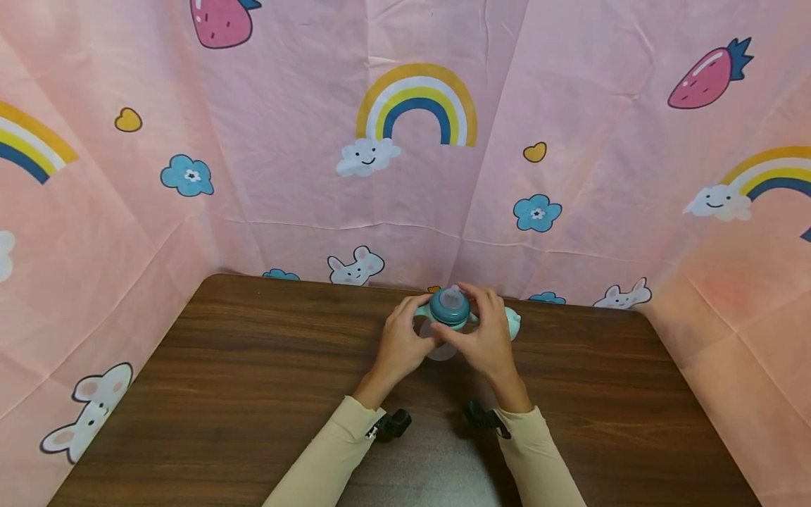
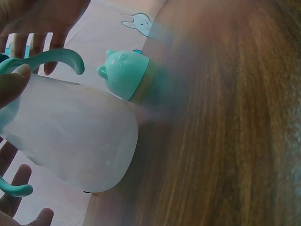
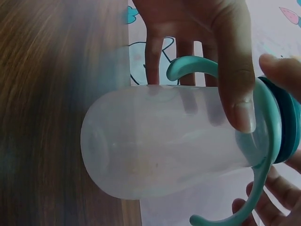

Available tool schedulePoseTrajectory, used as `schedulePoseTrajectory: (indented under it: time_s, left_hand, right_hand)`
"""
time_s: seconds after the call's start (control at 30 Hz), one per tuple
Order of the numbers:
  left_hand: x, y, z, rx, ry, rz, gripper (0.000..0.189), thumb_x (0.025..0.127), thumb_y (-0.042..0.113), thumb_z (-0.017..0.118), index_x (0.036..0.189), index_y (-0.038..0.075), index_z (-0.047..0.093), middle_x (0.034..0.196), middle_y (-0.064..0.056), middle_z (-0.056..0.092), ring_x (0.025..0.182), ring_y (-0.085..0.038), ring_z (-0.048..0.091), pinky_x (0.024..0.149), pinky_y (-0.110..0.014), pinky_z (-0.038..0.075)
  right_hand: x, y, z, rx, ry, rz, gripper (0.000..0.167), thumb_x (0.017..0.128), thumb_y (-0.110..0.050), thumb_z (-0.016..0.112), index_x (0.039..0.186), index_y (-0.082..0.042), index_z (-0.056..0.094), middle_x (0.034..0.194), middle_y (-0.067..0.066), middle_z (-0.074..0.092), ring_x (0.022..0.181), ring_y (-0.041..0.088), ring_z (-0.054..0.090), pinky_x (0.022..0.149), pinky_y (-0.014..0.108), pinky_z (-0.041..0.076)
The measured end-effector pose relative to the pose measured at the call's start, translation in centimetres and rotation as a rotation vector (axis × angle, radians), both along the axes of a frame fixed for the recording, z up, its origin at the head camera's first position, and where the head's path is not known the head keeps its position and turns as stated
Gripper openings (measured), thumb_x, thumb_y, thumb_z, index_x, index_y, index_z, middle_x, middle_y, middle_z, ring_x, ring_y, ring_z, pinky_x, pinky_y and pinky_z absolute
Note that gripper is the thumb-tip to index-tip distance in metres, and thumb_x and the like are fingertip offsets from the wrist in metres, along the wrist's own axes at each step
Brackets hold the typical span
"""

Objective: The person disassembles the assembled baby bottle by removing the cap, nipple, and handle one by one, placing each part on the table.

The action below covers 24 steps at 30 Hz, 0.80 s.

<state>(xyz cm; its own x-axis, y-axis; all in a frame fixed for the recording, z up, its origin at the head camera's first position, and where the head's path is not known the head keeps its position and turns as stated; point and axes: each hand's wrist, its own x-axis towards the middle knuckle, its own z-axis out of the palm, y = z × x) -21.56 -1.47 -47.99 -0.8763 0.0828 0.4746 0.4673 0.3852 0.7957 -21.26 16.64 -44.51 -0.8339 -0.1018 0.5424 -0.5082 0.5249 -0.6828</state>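
A frosted baby bottle (image 1: 441, 351) with a dark teal collar (image 1: 448, 304), clear nipple and mint side handles (image 2: 61, 57) is between my two hands. My left hand (image 1: 404, 335) holds its left side; in the right wrist view the left thumb (image 3: 242, 110) presses the body below the collar, with fingers behind. My right hand (image 1: 486, 332) grips around the collar from the right, thumb in front and index finger at the far side. Just beyond the right hand stands a mint cat-shaped cap (image 2: 126, 75), partly hidden by that hand in the head view.
The dark wood table (image 1: 253, 394) runs back to a pink patterned cloth (image 1: 285, 176) hung behind it and along both sides. Bottle and cap are close to the table's far edge. A black wrist camera (image 1: 394, 424) sits on each wrist.
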Motion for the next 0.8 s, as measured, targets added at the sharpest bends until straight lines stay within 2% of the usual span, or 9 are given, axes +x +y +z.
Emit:
schedulePoseTrajectory:
  time_s: [0.27, 0.4, 0.6, 0.8]
  left_hand:
    - [0.12, 0.02, 0.19, 0.003, -0.034, -0.002, 0.064, 0.09, 0.021, 0.094, 0.145, 0.003, 0.067, 0.137, -0.013, 0.068, 0.124, -0.036, 0.064, 0.101, -0.059, 0.054]
    - [0.14, 0.02, 0.25, 0.0, -0.036, -0.005, 0.065, 0.089, 0.02, 0.095, 0.145, 0.003, 0.066, 0.137, -0.014, 0.068, 0.125, -0.036, 0.064, 0.104, -0.06, 0.053]
    - [0.13, 0.06, 0.22, -0.006, -0.007, -0.003, 0.065, 0.087, 0.018, 0.096, 0.144, 0.002, 0.067, 0.136, -0.015, 0.069, 0.125, -0.037, 0.064, 0.105, -0.061, 0.052]
    - [-0.01, 0.09, 0.07, -0.003, 0.019, -0.001, 0.065, 0.085, 0.015, 0.096, 0.142, 0.002, 0.068, 0.134, -0.014, 0.07, 0.124, -0.037, 0.065, 0.105, -0.059, 0.053]
  right_hand:
    - [0.11, -0.13, 0.13, 0.0, -0.014, -0.044, 0.076, 0.078, -0.026, 0.103, 0.141, -0.002, 0.067, 0.122, 0.016, 0.063, 0.11, 0.035, 0.053, 0.091, 0.05, 0.052]
    - [0.1, -0.09, 0.21, -0.01, -0.008, -0.035, 0.073, 0.079, -0.026, 0.102, 0.139, -0.002, 0.067, 0.122, 0.017, 0.063, 0.11, 0.039, 0.054, 0.09, 0.049, 0.051]
    - [0.09, -0.03, 0.23, -0.001, 0.007, -0.031, 0.069, 0.081, -0.027, 0.099, 0.139, -0.005, 0.069, 0.122, 0.016, 0.064, 0.11, 0.044, 0.054, 0.089, 0.051, 0.049]
    - [0.03, 0.04, 0.21, 0.015, 0.029, -0.029, 0.069, 0.081, -0.028, 0.097, 0.139, -0.004, 0.069, 0.121, 0.018, 0.064, 0.107, 0.041, 0.053, 0.088, 0.05, 0.045]
